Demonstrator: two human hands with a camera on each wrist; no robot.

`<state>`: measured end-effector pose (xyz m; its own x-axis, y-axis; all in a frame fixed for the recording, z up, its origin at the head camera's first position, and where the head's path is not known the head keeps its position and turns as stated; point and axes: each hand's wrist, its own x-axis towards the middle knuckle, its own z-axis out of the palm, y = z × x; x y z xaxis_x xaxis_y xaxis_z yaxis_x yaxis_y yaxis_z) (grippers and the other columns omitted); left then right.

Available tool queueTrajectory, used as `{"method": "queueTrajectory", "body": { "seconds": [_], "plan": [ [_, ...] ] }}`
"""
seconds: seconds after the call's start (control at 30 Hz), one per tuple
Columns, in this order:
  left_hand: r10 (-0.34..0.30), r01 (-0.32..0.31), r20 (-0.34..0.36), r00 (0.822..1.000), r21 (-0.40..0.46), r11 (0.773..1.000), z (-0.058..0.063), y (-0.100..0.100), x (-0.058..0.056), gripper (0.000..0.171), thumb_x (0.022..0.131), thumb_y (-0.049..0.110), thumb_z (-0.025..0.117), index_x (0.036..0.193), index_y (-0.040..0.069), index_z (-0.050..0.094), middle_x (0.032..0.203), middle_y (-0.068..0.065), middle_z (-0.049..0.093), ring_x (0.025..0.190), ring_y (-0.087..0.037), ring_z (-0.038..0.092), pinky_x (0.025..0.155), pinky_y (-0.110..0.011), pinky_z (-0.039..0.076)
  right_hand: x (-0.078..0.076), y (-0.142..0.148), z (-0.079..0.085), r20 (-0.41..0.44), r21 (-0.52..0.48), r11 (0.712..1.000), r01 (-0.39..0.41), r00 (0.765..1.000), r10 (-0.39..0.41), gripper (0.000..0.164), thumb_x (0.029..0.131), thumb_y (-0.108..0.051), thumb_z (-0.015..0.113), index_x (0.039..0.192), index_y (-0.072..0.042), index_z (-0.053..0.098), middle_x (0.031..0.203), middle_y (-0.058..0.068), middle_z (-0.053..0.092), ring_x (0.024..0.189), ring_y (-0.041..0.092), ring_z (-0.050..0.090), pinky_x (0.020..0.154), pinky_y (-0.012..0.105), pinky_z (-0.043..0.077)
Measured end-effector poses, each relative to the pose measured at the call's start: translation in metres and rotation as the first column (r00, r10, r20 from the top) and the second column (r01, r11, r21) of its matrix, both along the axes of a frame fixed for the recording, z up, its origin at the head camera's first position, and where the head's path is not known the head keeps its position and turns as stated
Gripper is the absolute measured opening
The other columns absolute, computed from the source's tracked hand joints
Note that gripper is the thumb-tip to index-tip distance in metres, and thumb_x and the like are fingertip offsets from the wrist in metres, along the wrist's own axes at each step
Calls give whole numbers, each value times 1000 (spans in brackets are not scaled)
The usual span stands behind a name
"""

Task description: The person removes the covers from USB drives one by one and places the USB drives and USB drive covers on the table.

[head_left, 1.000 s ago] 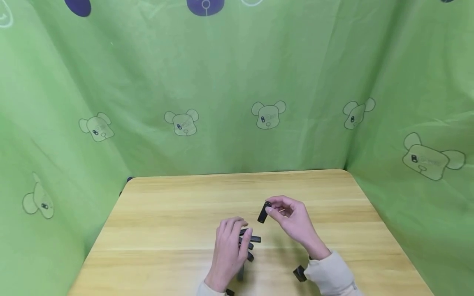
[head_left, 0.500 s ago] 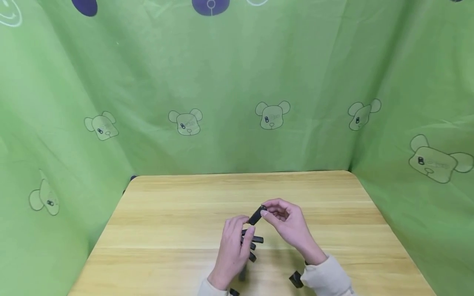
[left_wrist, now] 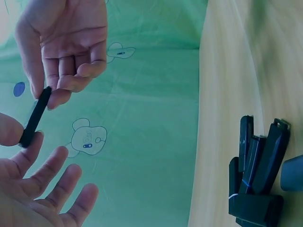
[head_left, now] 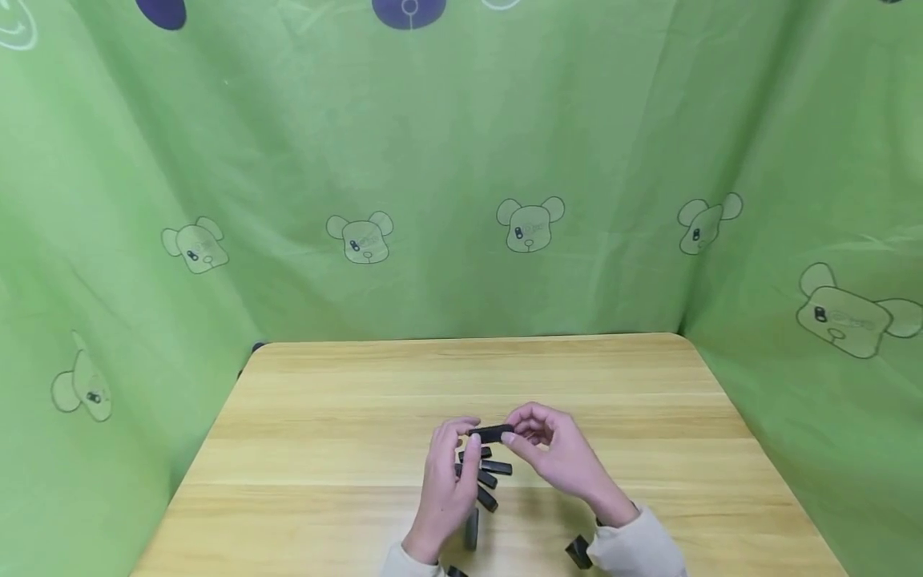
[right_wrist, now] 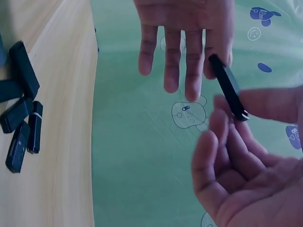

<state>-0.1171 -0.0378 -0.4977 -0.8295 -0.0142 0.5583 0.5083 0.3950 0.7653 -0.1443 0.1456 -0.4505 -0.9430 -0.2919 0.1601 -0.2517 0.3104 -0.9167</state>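
Head view: the left hand (head_left: 449, 489) and the right hand (head_left: 562, 458) both grasp one slim black plastic-looking bar (head_left: 492, 433), thumb and forefinger at each end. Other left fingers are loosely spread; other right fingers curl in, holding nothing. The end-to-end pinch probably steadies the bar and leaves its long side exposed. Bar's position: between the hands, raised off the table; left hand at 8 o'clock from it, right hand at about 4.

At 6 o'clock, just below: a fan of black bars (head_left: 496, 467), at least four counted; the left hand hides part, so total uncertain. Their overlap suggests a loose heap rather than an ordered row. Near 6:30: one separate dark bar (head_left: 472, 529), then one dark piece (head_left: 457, 571) half hidden beside the left cuff. At 5 o'clock: one black block-like piece (head_left: 578, 551) beside the right cuff.

Outward: one pale wood-grain table (head_left: 346, 409); at 12 o'clock, one green fabric curtain (head_left: 433, 296) bearing six outlined bear heads.
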Motion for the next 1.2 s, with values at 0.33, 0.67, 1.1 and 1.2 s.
{"method": "queueTrajectory", "body": {
  "seconds": [0.33, 0.67, 1.1, 1.2],
  "plan": [
    [-106, 82, 159, 982, 151, 985, 4, 2, 2, 11, 104, 17, 56, 98, 18, 64, 124, -3, 67, 102, -17, 62, 80, -26, 55, 6, -3, -3, -74, 150, 972, -183, 978, 196, 14, 98, -28, 67, 97, -17, 75, 80, -7, 72, 71, 0, 61, 66, 23, 52],
    [-186, 86, 343, 921, 286, 954, 7, 4, 1, 15, 103, 22, 58, 93, 14, 65, 128, -6, 64, 105, -17, 59, 82, -24, 52, 10, -8, -17, -98, 100, 968, -230, 966, 239, 19, 97, -22, 68, 80, -13, 69, 69, -1, 65, 63, -3, 52, 58, 21, 50],
    [-159, -7, 429, 889, 360, 933, 7, 2, -4, 19, 99, 13, 62, 86, 0, 67, 128, -10, 57, 117, -21, 52, 92, -26, 51, 15, -17, -22, -51, 70, 984, -165, 984, 169, 21, 95, -24, 70, 77, -16, 64, 65, -6, 56, 54, -5, 41, 48, 17, 36],
    [-145, -41, 443, 885, 383, 923, 8, 4, -6, 19, 98, 9, 61, 86, -3, 67, 127, -13, 56, 116, -23, 53, 89, -24, 54, 14, -17, -22, -49, 72, 985, -157, 986, 161, 21, 94, -22, 70, 75, -16, 62, 65, -8, 53, 54, -5, 40, 48, 16, 35]
  ]
}}
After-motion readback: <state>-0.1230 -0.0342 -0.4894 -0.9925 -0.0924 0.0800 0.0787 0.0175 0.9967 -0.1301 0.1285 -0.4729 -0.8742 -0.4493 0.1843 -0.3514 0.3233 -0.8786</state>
